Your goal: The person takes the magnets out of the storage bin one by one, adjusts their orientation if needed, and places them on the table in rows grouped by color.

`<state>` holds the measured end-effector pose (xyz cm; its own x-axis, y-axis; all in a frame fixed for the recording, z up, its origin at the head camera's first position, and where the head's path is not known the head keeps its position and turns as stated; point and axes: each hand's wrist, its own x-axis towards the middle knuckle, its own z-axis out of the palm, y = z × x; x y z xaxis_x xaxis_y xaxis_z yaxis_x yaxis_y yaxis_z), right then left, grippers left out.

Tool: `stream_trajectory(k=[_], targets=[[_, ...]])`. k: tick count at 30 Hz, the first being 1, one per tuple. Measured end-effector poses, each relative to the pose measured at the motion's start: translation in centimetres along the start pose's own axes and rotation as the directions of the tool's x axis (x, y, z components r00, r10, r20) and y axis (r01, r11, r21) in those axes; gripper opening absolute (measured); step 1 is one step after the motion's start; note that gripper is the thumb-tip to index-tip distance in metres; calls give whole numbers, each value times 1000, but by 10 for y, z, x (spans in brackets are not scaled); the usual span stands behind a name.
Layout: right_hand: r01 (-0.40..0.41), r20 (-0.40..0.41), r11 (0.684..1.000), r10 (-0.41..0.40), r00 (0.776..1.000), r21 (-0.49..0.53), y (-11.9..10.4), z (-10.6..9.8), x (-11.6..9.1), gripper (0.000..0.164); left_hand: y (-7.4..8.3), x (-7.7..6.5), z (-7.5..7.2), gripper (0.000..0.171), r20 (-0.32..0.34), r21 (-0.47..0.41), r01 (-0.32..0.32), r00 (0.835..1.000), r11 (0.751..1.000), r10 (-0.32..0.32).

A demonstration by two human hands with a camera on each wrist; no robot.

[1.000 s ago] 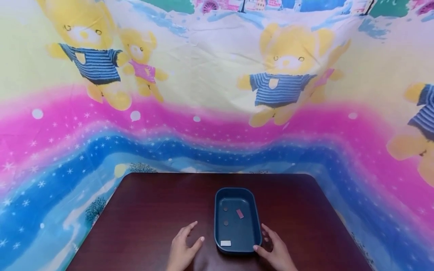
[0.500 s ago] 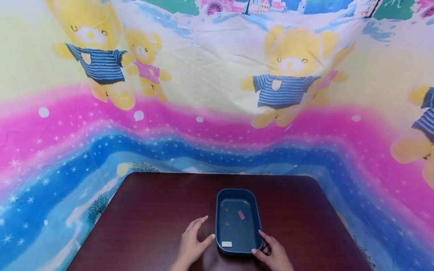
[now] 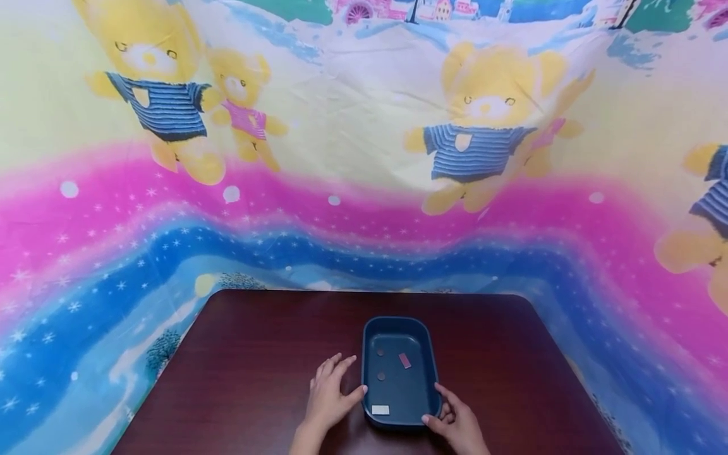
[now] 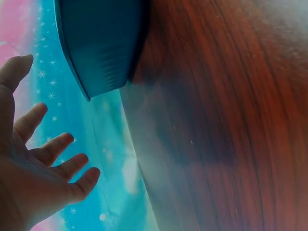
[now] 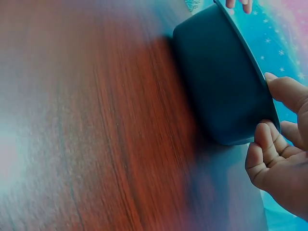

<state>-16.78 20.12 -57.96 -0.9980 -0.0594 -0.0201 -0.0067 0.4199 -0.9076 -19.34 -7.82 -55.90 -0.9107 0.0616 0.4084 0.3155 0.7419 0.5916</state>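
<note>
**Dark-blue rectangular tray (image 3: 406, 393) between my hands, long axis twelve to six**

My left hand (image 3: 328, 399) is spread, grasping nothing, thumb by the rim's eight o'clock; contact unclear. The tray stands on the table (image 3: 273, 338), narrow ends facing twelve and six. My right hand (image 3: 459, 424), nearer, pinches its five-o'clock corner.

Bright, fairly even light washed the printed cloth (image 3: 364, 151) facing me while the dark surface (image 3: 273, 335) lay dimmer, and both wrist views looked soft, the right one with white glare at its left edge and blurry shadow beside the tub (image 5: 224, 77).
</note>
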Motion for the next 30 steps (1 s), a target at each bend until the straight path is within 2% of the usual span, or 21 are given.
stream_trajectory(k=[9,15,21,30], targets=[[-40,23,997,39,999,69,-4,-2,0,78,1,17,10,60,50,-43,31,998,999,-29],[-39,44,998,37,998,41,-2,-2,-1,79,2,29,17,64,69,-73,38,997,997,-33],[-31,34,1000,31,999,-3,-3,-3,-3,77,10,41,22,63,111,-113,23,994,993,-10],[-37,33,999,38,999,-18,-4,-3,-2,76,24,57,29,61,169,-114,-35,984,993,54]])
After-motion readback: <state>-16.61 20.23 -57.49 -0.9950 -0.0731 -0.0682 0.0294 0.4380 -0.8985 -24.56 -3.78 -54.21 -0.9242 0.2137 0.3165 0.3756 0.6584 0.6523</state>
